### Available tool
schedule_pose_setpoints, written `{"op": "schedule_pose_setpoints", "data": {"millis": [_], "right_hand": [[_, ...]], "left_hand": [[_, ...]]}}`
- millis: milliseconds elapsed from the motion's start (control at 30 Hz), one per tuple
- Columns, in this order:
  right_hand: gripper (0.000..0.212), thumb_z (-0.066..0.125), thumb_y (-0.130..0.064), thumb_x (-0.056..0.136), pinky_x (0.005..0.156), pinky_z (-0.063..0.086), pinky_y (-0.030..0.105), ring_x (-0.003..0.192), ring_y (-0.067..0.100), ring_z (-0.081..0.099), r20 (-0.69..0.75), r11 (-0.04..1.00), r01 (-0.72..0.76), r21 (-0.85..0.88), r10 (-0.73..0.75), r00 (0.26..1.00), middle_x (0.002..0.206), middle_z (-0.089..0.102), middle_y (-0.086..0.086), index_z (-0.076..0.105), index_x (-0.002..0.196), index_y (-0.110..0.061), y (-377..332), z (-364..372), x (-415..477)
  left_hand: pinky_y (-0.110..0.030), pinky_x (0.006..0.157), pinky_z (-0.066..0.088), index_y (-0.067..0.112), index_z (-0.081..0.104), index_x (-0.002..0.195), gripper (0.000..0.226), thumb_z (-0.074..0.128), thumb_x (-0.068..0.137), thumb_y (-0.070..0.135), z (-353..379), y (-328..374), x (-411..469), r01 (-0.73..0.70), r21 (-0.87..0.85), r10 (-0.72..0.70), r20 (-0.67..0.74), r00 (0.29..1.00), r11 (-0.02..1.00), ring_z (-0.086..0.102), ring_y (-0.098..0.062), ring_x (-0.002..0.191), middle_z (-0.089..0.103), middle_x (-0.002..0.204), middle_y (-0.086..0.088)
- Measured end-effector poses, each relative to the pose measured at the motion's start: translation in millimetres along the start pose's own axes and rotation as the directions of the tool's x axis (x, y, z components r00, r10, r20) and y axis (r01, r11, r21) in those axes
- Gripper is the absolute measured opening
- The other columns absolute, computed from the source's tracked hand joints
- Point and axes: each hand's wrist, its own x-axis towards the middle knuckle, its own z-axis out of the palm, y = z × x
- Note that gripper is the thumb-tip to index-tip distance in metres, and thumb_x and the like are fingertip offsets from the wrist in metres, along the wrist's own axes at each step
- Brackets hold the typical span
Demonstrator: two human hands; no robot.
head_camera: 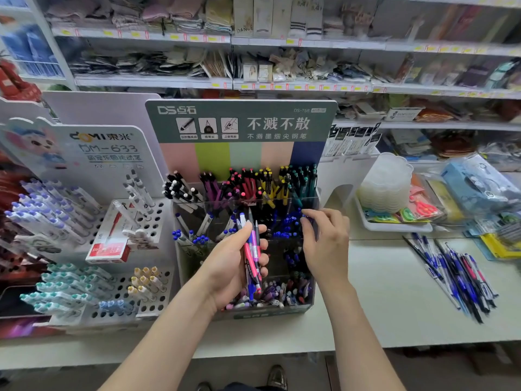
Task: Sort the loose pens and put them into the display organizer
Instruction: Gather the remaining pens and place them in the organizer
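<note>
**Seating a blue pen in the right-hand compartment**

My left hand [228, 266] grips a small bundle of pens [251, 253], pink, purple and blue, upright in front of the display organizer [270, 313]. My right hand [324, 241] reaches into the middle row on the right. Its fingers are curled down among the blue-capped pens [286, 224]. I cannot tell whether the fingertips pinch a pen or only touch the caps.

I judge the step in hand to be dropping one blue pen in with its own kind. To do it well, I would stand the pen the same way up as its neighbours and let it slide down between them, not rest across their tops. The clear divider on the far side is close to my knuckles, so I would lower the pen straight down and not sweep it sideways. A sideways push could tip the yellow and teal pens [284, 182] in the back row.

The left hand's bundle is mixed in colour. I would fan it a little with the thumb so the next pen comes out alone.

Plenty is left. A heap of loose pens [459, 275] lies on the bench [380, 306] well to the right, and a jumble of pens fills the near trough [277, 294].
</note>
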Motion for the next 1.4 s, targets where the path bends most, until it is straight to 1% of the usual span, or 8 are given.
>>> {"op": "schedule_pose_setpoints", "data": {"millis": [167, 267, 333, 467, 700, 967, 1267, 1400], "right_hand": [[0.021, 0.071, -0.019, 0.099, 0.089, 0.05, 0.032, 0.1, 0.02, 0.054, -0.054, 0.997, -0.059, 0.051, 0.062, 0.997, 0.112, 0.056, 0.004, 0.075, 0.12, -0.016, -36, -12, -5], [0.013, 0.079, -0.035, 0.094, 0.067, 0.054, 0.036, 0.071, 0.017, 0.064, 0.303, 0.891, -0.184, 0.414, 0.055, 0.952, 0.082, 0.066, -0.005, 0.07, 0.095, -0.027, -77, -32, -10], [0.017, 0.084, -0.041, 0.09, 0.062, 0.054, 0.033, 0.064, 0.017, 0.065, 0.511, 0.867, -0.206, 0.453, -0.063, 0.857, 0.072, 0.068, -0.004, 0.072, 0.097, -0.03, -92, -35, -17], [0.006, 0.08, -0.02, 0.094, 0.066, 0.048, 0.017, 0.069, 0.013, 0.068, 0.477, 0.87, -0.153, 0.469, -0.104, 0.873, 0.075, 0.071, -0.015, 0.08, 0.098, -0.024, -97, -21, -20], [0.01, 0.08, -0.025, 0.092, 0.059, 0.05, 0.026, 0.062, 0.016, 0.059, 0.38, 0.896, -0.142, 0.421, -0.032, 0.925, 0.068, 0.064, -0.009, 0.079, 0.102, -0.03, -117, -4, -26], [0.007, 0.077, -0.029, 0.097, 0.068, 0.056, 0.026, 0.073, 0.01, 0.069, 0.498, 0.821, -0.334, 0.463, 0.071, 0.864, 0.083, 0.076, -0.012, 0.081, 0.103, -0.031, -122, -1, -18], [0.011, 0.074, -0.025, 0.097, 0.073, 0.058, 0.024, 0.081, 0.006, 0.072, 0.466, 0.888, -0.218, 0.404, 0.006, 0.885, 0.085, 0.076, -0.017, 0.081, 0.105, -0.025, -134, 4, -22], [0.023, 0.073, -0.025, 0.099, 0.072, 0.058, 0.021, 0.081, 0.009, 0.07, 0.578, 0.821, -0.361, 0.443, 0.047, 0.814, 0.093, 0.074, -0.01, 0.071, 0.12, -0.033, -135, 2, -19]], "left_hand": [[-0.036, 0.065, 0.049, 0.007, 0.057, 0.142, 0.047, 0.045, 0.113, 0.041, 0, -1, -2, -0.032, -0.022, 0.031, -0.03, 0.999, 0.999, 0.052, -0.017, 0.068, 0.058, 0.09, -0.005], [-0.038, 0.071, 0.052, 0.012, 0.058, 0.142, 0.042, 0.044, 0.114, 0.039, 2, 0, -2, -0.12, 0.012, 0.12, -0.114, 0.986, 0.993, 0.057, -0.018, 0.073, 0.061, 0.094, -0.007], [-0.039, 0.079, 0.057, 0.019, 0.058, 0.142, 0.038, 0.044, 0.114, 0.04, 1, 4, -1, -0.152, 0.036, 0.156, -0.157, 0.975, 0.988, 0.06, -0.022, 0.084, 0.061, 0.107, -0.012], [-0.049, 0.1, 0.056, 0.011, 0.058, 0.143, 0.039, 0.049, 0.112, 0.034, -10, 12, -2, -0.171, -0.07, 0.158, -0.16, 0.974, 0.983, 0.065, -0.027, 0.103, 0.057, 0.115, -0.014], [-0.051, 0.103, 0.056, -0.003, 0.052, 0.143, 0.038, 0.041, 0.107, 0.0, -22, 17, -9, -0.222, -0.194, 0.201, -0.123, 0.972, 0.955, 0.067, -0.037, 0.116, 0.066, 0.123, -0.025], [-0.057, 0.115, 0.047, 0.006, 0.05, 0.144, 0.039, 0.056, 0.106, 0.01, -32, 20, -20, -0.32, -0.066, 0.311, -0.114, 0.943, 0.945, 0.067, -0.033, 0.128, 0.071, 0.136, -0.014], [-0.052, 0.115, 0.047, 0.003, 0.059, 0.137, 0.03, 0.053, 0.109, 0.011, -45, 18, -21, -0.31, 0.065, 0.316, -0.149, 0.937, 0.949, 0.067, -0.027, 0.13, 0.073, 0.134, -0.011], [-0.059, 0.108, 0.051, -0.001, 0.061, 0.139, 0.032, 0.053, 0.109, 0.009, -49, 20, -20, -0.291, 0.01, 0.289, -0.162, 0.944, 0.957, 0.067, -0.041, 0.128, 0.069, 0.134, -0.025]]}}
